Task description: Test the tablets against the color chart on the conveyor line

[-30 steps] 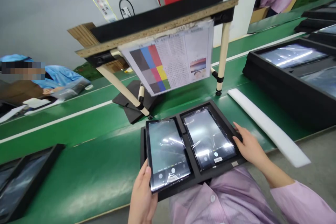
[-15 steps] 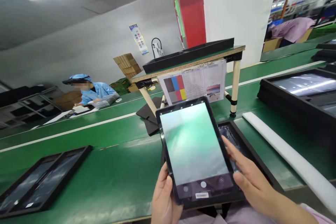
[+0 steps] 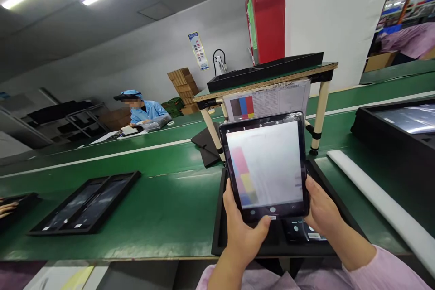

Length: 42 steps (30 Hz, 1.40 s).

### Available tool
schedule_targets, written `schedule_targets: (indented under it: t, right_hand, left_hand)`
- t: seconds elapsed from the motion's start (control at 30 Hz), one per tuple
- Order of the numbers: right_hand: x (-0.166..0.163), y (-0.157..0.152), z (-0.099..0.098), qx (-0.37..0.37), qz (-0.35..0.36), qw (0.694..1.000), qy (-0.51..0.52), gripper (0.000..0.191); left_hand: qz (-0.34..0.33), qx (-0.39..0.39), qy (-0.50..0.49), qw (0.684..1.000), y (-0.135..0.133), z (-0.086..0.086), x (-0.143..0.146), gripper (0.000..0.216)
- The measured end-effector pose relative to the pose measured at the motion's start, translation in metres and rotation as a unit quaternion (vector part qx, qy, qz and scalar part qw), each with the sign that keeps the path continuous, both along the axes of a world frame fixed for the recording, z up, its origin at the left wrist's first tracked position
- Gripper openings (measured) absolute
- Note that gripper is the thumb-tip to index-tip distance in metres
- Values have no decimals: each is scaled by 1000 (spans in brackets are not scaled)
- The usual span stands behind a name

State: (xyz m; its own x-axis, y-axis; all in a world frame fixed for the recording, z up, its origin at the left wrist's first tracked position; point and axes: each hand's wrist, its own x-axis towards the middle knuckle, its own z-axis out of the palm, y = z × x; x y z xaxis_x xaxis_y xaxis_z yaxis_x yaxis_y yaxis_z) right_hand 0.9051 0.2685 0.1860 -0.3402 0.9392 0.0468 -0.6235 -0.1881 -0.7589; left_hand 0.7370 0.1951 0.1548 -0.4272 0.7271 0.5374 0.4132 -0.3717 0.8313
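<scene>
A black-framed tablet [image 3: 267, 167] stands tilted up between my two hands, its screen showing a camera view with a blurred colour chart. My left hand [image 3: 243, 231] grips its lower left edge, the thumb reaching over the bottom bezel near a small white label. Round the lower right edge, my right hand [image 3: 321, 204] is closed. Beneath lies a black foam tray [image 3: 219, 235] with a second tablet [image 3: 302, 231] in it, partly covered by my hand and the held tablet. Behind, a printed colour chart [image 3: 246, 105] hangs under a small raised stand [image 3: 265, 84].
A black tray with two tablets [image 3: 84, 204] lies on the green bench at left. Another person's hand [image 3: 7, 208] shows at the far left edge. A white foam strip [image 3: 377, 199] and stacked black trays [image 3: 401, 145] are at right. A person in blue [image 3: 147, 111] sits across the bench.
The tablet has been raised more upright, and its screen turned from blurred green to the colour chart. My left thumb has moved onto the bottom bezel. The camera view has swung left.
</scene>
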Motion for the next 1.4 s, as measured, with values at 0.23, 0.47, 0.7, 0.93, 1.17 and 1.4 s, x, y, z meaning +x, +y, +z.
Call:
schedule_targets:
  t: [0.23, 0.47, 0.7, 0.93, 1.17, 1.4]
  right_hand:
    - [4, 3, -2, 42, 11, 999, -6, 43]
    - [5, 5, -8, 61, 14, 998, -5, 49]
    - [6, 3, -1, 70, 19, 997, -28, 55]
    - [10, 0, -4, 76, 15, 995, -55, 63]
    - [35, -11, 15, 281, -52, 935, -208, 63]
    - [44, 4, 42, 363, -73, 878, -303, 74]
  left_hand:
    - [144, -39, 210, 966, 1, 1, 16, 112]
    - [170, -33, 239, 955, 4, 1, 18, 114]
    - [131, -57, 137, 980, 4, -5, 17, 121]
    - [2, 6, -182, 983, 3, 2, 14, 84]
    - [-167, -105, -527, 827, 1, 11, -5, 53]
    - [-232, -97, -538, 805, -4, -3, 1, 46]
